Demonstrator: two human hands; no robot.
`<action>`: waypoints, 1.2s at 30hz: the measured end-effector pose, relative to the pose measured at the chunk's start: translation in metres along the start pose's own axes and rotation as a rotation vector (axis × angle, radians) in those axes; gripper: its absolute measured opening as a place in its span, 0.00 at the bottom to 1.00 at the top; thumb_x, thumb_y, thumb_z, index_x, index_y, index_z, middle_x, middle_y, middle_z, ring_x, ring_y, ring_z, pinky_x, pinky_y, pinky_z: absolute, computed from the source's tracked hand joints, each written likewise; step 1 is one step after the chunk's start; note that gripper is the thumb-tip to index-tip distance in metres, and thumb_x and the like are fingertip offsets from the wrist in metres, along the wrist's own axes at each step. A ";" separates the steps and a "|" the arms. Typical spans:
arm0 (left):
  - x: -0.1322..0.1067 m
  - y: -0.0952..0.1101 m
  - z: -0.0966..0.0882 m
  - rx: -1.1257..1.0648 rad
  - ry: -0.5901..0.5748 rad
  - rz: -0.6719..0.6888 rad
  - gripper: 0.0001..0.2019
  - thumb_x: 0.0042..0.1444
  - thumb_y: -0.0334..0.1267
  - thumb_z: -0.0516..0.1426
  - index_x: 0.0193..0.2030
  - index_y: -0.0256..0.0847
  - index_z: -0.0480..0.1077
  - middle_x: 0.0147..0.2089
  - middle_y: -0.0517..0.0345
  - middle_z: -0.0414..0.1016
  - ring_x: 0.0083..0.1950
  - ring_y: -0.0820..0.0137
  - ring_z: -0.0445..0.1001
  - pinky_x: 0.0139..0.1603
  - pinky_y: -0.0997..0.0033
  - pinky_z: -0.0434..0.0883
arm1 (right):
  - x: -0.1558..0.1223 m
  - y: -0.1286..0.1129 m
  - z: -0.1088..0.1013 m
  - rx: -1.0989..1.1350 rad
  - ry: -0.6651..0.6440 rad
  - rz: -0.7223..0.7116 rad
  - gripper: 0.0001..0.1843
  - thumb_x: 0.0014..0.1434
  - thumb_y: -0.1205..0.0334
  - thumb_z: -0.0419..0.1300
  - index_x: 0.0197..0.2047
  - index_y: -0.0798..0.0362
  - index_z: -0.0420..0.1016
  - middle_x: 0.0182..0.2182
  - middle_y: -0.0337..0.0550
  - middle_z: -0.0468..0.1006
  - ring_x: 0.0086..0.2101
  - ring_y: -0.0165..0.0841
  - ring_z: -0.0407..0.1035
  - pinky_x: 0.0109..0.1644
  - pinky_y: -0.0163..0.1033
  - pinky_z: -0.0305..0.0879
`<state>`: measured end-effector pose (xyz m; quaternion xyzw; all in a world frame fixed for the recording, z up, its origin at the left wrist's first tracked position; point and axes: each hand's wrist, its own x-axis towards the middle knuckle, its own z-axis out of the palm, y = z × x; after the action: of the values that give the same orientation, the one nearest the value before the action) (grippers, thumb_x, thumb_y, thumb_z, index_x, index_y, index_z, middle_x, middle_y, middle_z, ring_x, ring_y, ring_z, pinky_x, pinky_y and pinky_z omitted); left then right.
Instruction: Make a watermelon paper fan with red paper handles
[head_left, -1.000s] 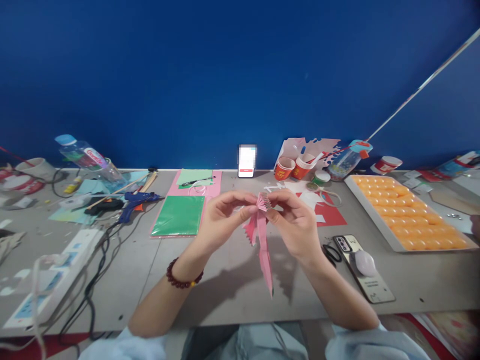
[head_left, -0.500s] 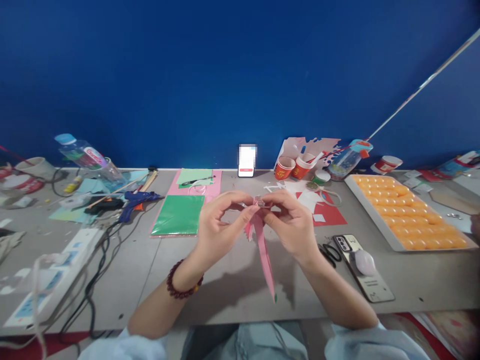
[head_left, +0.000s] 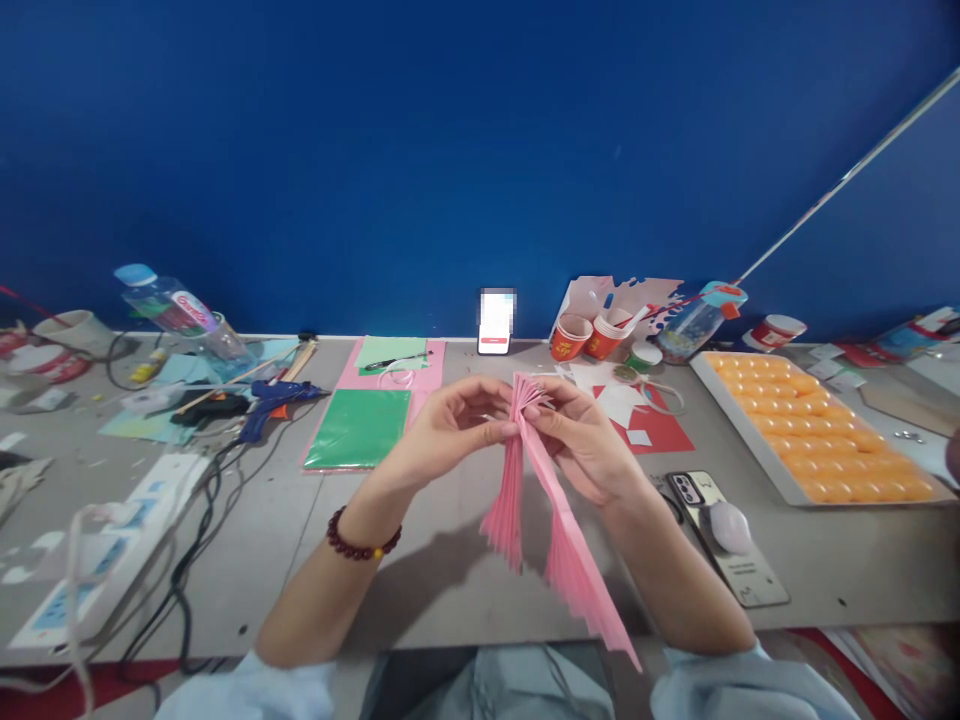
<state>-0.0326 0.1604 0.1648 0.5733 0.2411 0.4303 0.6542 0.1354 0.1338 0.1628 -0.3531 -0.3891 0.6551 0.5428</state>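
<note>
Pleated pink paper (head_left: 574,550) hangs from both my hands over the middle of the table, gathered tight at the top and fanning into two tails below. My left hand (head_left: 465,425) pinches the left side of the gathered top between thumb and fingers. On the other side, my right hand (head_left: 581,435) grips the folds, its thumb pressed across them. The shorter tail drops almost straight down, while the longer one slants to the right toward the table's front edge. Fingertips behind the folds are partly hidden.
Left lie a green paper pack (head_left: 358,428), a blue glue gun (head_left: 274,405) and a white power strip (head_left: 112,550) with cables. A lit phone (head_left: 494,322) leans on the blue wall. Right are paper cups (head_left: 570,338), another phone (head_left: 739,560) and a tray of orange balls (head_left: 821,430).
The pink paper has turned and spread from one narrow hanging strip into two fanned, pleated tails. My hands have shifted their grip slightly, the right wrist tilting outward.
</note>
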 end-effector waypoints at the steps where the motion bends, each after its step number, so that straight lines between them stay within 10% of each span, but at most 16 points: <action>1: 0.001 0.000 0.001 -0.022 0.010 -0.023 0.08 0.46 0.34 0.65 0.35 0.40 0.73 0.36 0.55 0.75 0.37 0.70 0.74 0.37 0.71 0.73 | 0.000 0.001 0.000 0.017 -0.016 0.004 0.14 0.46 0.61 0.70 0.36 0.48 0.72 0.28 0.33 0.77 0.28 0.27 0.71 0.34 0.35 0.72; 18: 0.005 -0.002 -0.003 -0.067 0.306 -0.055 0.14 0.43 0.36 0.66 0.37 0.39 0.69 0.30 0.61 0.73 0.28 0.77 0.71 0.27 0.79 0.69 | -0.004 0.001 0.006 -0.259 -0.053 0.016 0.18 0.47 0.58 0.68 0.39 0.48 0.66 0.33 0.34 0.68 0.21 0.22 0.63 0.18 0.29 0.67; 36: 0.005 -0.003 0.000 -0.052 0.382 -0.033 0.17 0.39 0.37 0.69 0.36 0.40 0.70 0.32 0.61 0.74 0.32 0.75 0.73 0.30 0.78 0.73 | -0.017 -0.001 0.007 -0.755 0.102 -0.338 0.11 0.57 0.60 0.60 0.42 0.48 0.80 0.44 0.45 0.75 0.23 0.24 0.69 0.21 0.31 0.71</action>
<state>-0.0294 0.1645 0.1625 0.4602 0.3589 0.5265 0.6182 0.1319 0.1165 0.1677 -0.4907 -0.6269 0.3499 0.4937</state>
